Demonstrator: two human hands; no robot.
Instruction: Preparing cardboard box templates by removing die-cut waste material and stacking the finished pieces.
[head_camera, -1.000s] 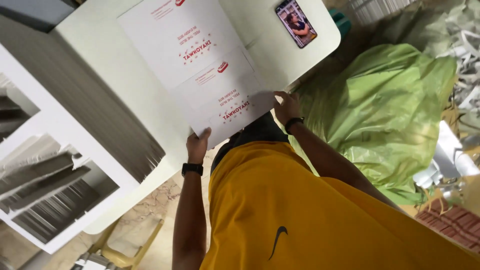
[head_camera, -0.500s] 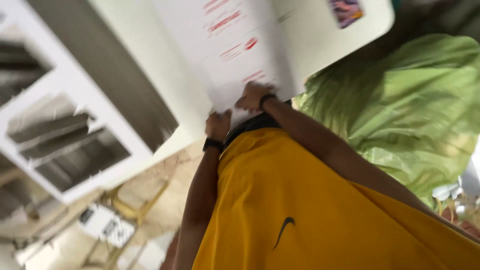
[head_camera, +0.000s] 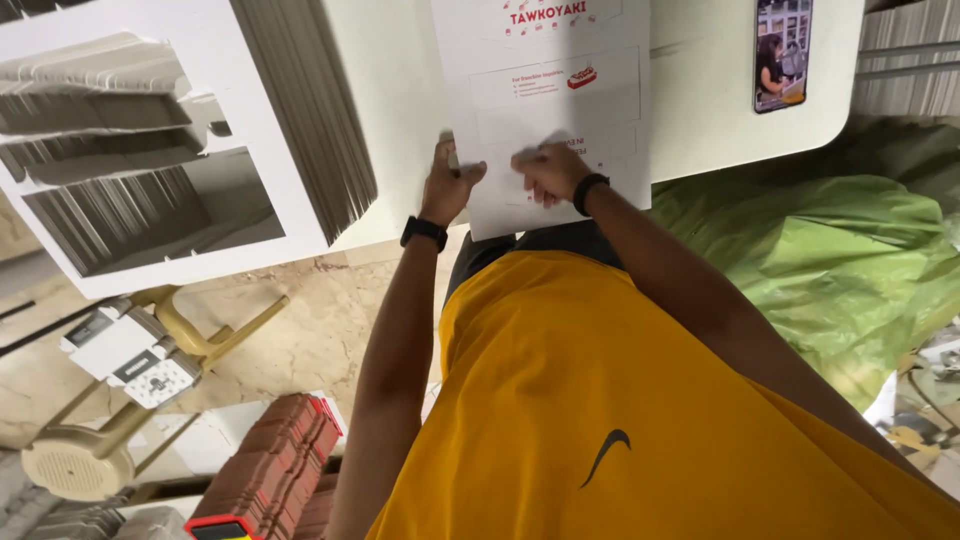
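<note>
On flat carton sheet (head_camera: 545, 110), both hands: left hand (head_camera: 447, 185) gripping edge, right hand (head_camera: 545, 170) fisted.

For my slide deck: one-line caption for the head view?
Both hands, left and right, press a flat white carton on a table.

My white desk (head_camera: 700, 120) fills twelve o'clock, its rounded edge curving down toward two o'clock. At ten o'clock a white shelf unit (head_camera: 270, 150) stands packed with flat grey stacks in open compartments. Below it, around eight o'clock, I see a beige stone floor (head_camera: 310, 340) with darker veins, and a cream plastic chair (head_camera: 150, 400) carrying small white boxes. A reddish-brown stack (head_camera: 275, 460) sits near seven o'clock. A crumpled green plastic sheet (head_camera: 830, 260) spreads at three o'clock. The light is even and soft, indoors.
</note>
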